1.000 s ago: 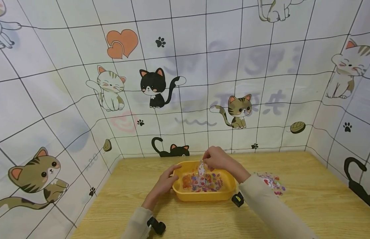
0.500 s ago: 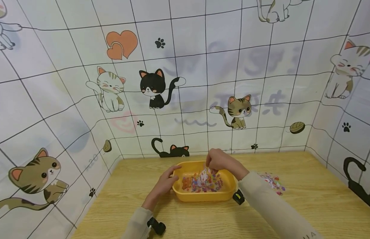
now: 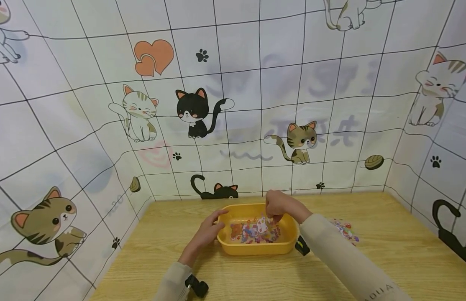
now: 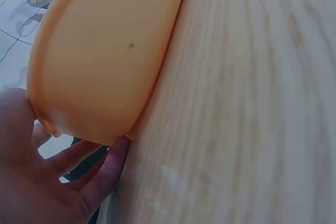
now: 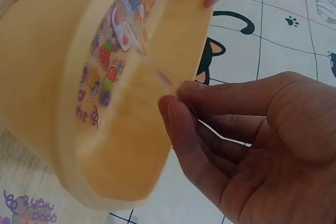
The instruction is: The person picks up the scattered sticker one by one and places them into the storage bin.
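Note:
A yellow plastic tray (image 3: 255,248) sits on the wooden table (image 3: 368,259) with colourful sticker sheets (image 3: 252,232) inside. My left hand (image 3: 214,223) grips the tray's left end, thumb over the rim and fingers along the outer wall (image 4: 105,51). My right hand (image 3: 272,217) is over the tray's far right part and pinches the edge of a clear sticker sheet (image 3: 261,224) that hangs down onto the pile. In the right wrist view the thumb and forefinger (image 5: 176,95) nip the sheet's thin clear edge (image 5: 157,74) above the tray (image 5: 79,129).
More sticker sheets (image 3: 344,230) lie on the table to the right of the tray, partly behind my right sleeve. A cat-print cloth wall (image 3: 233,104) closes in the back and both sides. Bare wood (image 4: 252,103) lies in front of the tray.
My right hand has come down and a little to the right, lowering the clear sticker sheet from upright above the tray onto the pile. The left hand has stayed on the rim.

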Demonstrator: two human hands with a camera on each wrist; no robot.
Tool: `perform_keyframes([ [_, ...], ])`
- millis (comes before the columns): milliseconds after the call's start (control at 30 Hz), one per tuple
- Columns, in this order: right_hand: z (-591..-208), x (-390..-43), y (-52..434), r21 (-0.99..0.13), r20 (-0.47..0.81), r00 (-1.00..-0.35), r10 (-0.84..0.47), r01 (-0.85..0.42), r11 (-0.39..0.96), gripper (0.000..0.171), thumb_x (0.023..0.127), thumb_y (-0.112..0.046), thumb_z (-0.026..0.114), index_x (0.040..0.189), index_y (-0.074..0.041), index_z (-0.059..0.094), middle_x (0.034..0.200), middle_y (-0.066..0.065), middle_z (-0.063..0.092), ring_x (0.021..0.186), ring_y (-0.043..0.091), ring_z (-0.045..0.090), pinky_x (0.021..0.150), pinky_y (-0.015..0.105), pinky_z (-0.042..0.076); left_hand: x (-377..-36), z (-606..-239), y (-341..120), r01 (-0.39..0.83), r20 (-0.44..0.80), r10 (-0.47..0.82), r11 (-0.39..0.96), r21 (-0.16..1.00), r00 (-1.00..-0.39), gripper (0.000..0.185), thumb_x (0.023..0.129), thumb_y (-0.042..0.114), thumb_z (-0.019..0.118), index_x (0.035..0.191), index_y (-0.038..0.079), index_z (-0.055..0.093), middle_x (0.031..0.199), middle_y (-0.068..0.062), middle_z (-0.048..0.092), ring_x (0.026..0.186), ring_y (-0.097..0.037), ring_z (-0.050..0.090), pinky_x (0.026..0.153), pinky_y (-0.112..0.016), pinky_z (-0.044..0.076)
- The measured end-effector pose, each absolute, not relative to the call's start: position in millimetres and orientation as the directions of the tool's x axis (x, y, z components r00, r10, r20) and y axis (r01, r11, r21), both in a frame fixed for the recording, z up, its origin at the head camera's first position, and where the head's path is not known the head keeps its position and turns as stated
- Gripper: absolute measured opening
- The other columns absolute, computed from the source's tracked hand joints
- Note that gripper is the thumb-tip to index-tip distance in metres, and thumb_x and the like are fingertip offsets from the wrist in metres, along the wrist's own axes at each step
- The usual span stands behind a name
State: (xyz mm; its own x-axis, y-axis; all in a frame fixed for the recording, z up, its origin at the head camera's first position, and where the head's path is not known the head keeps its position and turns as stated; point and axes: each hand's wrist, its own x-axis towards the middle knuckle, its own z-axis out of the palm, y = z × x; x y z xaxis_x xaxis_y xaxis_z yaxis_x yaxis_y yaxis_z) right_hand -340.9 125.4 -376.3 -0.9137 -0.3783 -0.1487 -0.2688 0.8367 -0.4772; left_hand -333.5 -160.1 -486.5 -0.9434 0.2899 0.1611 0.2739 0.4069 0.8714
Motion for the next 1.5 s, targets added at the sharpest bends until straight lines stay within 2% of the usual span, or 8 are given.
perform_keyframes([
  [133, -383.4, -344.7, 124.8, -0.410, -0.175, -0.917, -0.359, -0.263, 0.873, 0.031, 0.084, 0.009, 0.061, 0.056, -0.005, 0.063, 0.049, 0.000, 0.048, 0.045, 0.013, 0.046, 0.044, 0.022, 0.042, -333.8, -487.0, -160.6, 0.286, 0.166, 0.298, 0.424, 0.859, -0.940, 0.047, 0.099, 0.013, 0.055, 0.146, 0.013, 0.057, 0.160, -0.020, 0.044, 0.145, -0.045, 0.044, 0.110, -0.057, 0.047],
  [233, -388.5, -346.4, 124.5, -0.383, -0.194, -0.922, -0.336, -0.244, 0.891, 0.027, 0.090, 0.006, 0.062, 0.066, -0.001, 0.071, 0.055, 0.003, 0.056, 0.047, 0.012, 0.050, 0.049, 0.025, 0.051, -334.3, -487.2, -160.6, 0.280, 0.158, 0.299, 0.426, 0.860, -0.941, 0.047, 0.100, 0.013, 0.054, 0.147, 0.014, 0.057, 0.161, -0.019, 0.043, 0.148, -0.045, 0.041, 0.112, -0.058, 0.045],
  [400, -395.2, -349.3, 125.5, -0.370, -0.225, -0.928, -0.298, -0.201, 0.907, 0.027, 0.093, 0.003, 0.065, 0.066, -0.003, 0.067, 0.057, 0.004, 0.057, 0.047, 0.012, 0.054, 0.058, 0.031, 0.060, -335.4, -488.2, -160.4, 0.274, 0.152, 0.301, 0.419, 0.865, -0.941, 0.048, 0.100, 0.013, 0.054, 0.147, 0.014, 0.056, 0.162, -0.018, 0.043, 0.146, -0.043, 0.044, 0.110, -0.056, 0.047],
  [567, -400.7, -352.4, 126.3, -0.340, -0.253, -0.934, -0.254, -0.160, 0.927, 0.026, 0.086, 0.005, 0.068, 0.064, -0.005, 0.057, 0.056, 0.003, 0.051, 0.048, 0.013, 0.054, 0.052, 0.026, 0.056, -334.9, -487.8, -160.3, 0.264, 0.144, 0.297, 0.419, 0.869, -0.944, 0.047, 0.100, 0.013, 0.054, 0.147, 0.015, 0.057, 0.162, -0.017, 0.043, 0.146, -0.043, 0.043, 0.111, -0.057, 0.046],
  [767, -404.8, -355.3, 124.9, -0.329, -0.288, -0.930, -0.230, -0.130, 0.935, 0.012, 0.079, 0.008, 0.073, 0.075, -0.001, 0.067, 0.063, 0.008, 0.064, 0.051, 0.015, 0.064, 0.056, 0.028, 0.059, -333.1, -486.7, -159.5, 0.282, 0.170, 0.293, 0.401, 0.872, -0.941, 0.046, 0.100, 0.010, 0.054, 0.147, 0.011, 0.056, 0.161, -0.021, 0.043, 0.148, -0.047, 0.039, 0.109, -0.059, 0.047],
  [933, -405.5, -355.7, 123.6, -0.336, -0.301, -0.922, -0.242, -0.135, 0.932, 0.014, 0.081, 0.007, 0.071, 0.070, -0.002, 0.069, 0.059, 0.006, 0.063, 0.050, 0.015, 0.063, 0.054, 0.027, 0.057, -331.1, -482.5, -158.9, 0.287, 0.173, 0.296, 0.402, 0.869, -0.939, 0.047, 0.099, 0.009, 0.054, 0.146, 0.010, 0.057, 0.160, -0.022, 0.044, 0.147, -0.047, 0.041, 0.108, -0.059, 0.048],
  [1167, -406.1, -353.1, 123.7, -0.360, -0.347, -0.909, -0.232, -0.100, 0.928, 0.007, 0.087, 0.000, 0.069, 0.083, -0.004, 0.065, 0.063, 0.005, 0.062, 0.052, 0.015, 0.058, 0.053, 0.026, 0.055, -335.7, -487.6, -161.8, 0.282, 0.154, 0.312, 0.423, 0.861, -0.938, 0.046, 0.100, 0.012, 0.054, 0.146, 0.013, 0.057, 0.160, -0.020, 0.044, 0.148, -0.045, 0.040, 0.108, -0.055, 0.049],
  [1500, -407.9, -348.2, 126.3, -0.375, -0.369, -0.897, -0.242, -0.095, 0.922, 0.003, 0.085, 0.002, 0.066, 0.084, -0.001, 0.068, 0.059, 0.004, 0.052, 0.050, 0.015, 0.051, 0.049, 0.024, 0.044, -334.7, -486.3, -161.7, 0.269, 0.152, 0.300, 0.401, 0.876, -0.942, 0.046, 0.099, 0.011, 0.055, 0.145, 0.014, 0.058, 0.161, -0.019, 0.044, 0.149, -0.045, 0.039, 0.109, -0.057, 0.048],
])
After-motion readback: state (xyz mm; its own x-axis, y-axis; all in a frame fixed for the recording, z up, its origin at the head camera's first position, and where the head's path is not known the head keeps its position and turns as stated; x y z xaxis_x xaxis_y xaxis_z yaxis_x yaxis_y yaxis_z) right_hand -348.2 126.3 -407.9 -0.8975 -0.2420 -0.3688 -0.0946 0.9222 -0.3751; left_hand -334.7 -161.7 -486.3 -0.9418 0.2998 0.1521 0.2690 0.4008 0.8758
